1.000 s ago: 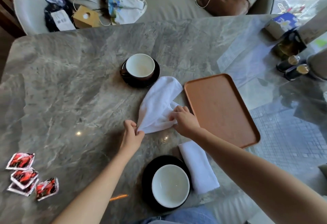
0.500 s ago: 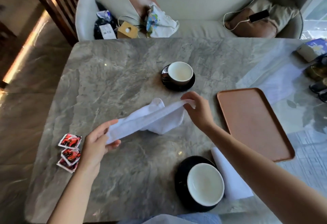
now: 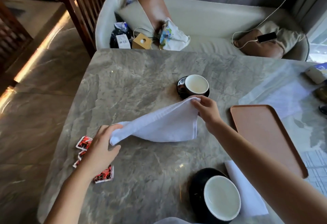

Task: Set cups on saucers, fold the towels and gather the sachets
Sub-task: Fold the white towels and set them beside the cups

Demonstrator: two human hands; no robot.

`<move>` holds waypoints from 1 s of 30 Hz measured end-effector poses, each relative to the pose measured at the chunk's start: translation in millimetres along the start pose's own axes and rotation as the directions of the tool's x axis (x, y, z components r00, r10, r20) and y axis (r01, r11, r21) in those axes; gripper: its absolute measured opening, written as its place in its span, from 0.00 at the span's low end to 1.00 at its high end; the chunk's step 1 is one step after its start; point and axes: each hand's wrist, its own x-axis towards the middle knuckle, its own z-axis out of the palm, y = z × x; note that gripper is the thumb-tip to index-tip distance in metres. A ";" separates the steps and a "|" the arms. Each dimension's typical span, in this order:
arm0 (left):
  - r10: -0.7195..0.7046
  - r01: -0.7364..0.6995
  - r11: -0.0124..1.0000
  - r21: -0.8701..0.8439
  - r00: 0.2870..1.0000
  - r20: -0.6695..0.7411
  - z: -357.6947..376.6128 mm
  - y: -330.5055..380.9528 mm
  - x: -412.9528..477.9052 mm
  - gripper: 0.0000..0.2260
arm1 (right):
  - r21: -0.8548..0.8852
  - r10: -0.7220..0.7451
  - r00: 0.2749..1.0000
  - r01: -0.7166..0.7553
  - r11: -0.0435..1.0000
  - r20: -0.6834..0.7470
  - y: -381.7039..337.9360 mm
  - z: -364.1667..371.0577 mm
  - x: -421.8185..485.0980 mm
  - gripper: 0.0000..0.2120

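Note:
A white towel (image 3: 164, 126) hangs stretched above the marble table (image 3: 141, 75). My left hand (image 3: 102, 146) pinches its near-left corner and my right hand (image 3: 207, 110) pinches its far-right corner. A dark cup (image 3: 195, 84) stands on a black saucer (image 3: 180, 85) just beyond my right hand. A second cup (image 3: 222, 198) sits on a black saucer (image 3: 196, 183) at the near edge, with a folded white towel (image 3: 246, 192) to its right. Red sachets (image 3: 105, 175) lie under and beside my left hand, partly hidden.
A brown tray (image 3: 265, 135) lies at the right. Small items sit at the table's far right edge. Beyond the table is a cream sofa (image 3: 203, 22) with cushions, bags and a phone on a cable. Floor lies beyond the table's left edge.
The towel has been lifted off the table and pulled out between my hands. My left hand has moved left over the sachets, my right hand up toward the far cup.

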 end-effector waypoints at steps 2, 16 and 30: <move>0.008 -0.009 0.994 0.107 1.000 0.007 -3.7 -3.2 5.0 0.25 | 0.011 -0.011 1.000 0.011 1.000 -0.019 -10.9 8.7 5.4 0.11; -0.118 -0.128 0.850 -0.510 0.899 -0.421 -83.7 42.9 107.2 0.05 | 0.133 -0.139 0.990 0.141 0.981 -0.024 -113.3 34.9 53.8 0.08; -0.270 0.374 0.756 -0.538 0.926 0.264 -36.0 -15.8 19.6 0.10 | -0.156 0.267 0.909 -0.227 0.961 0.321 -20.7 -34.7 -12.6 0.10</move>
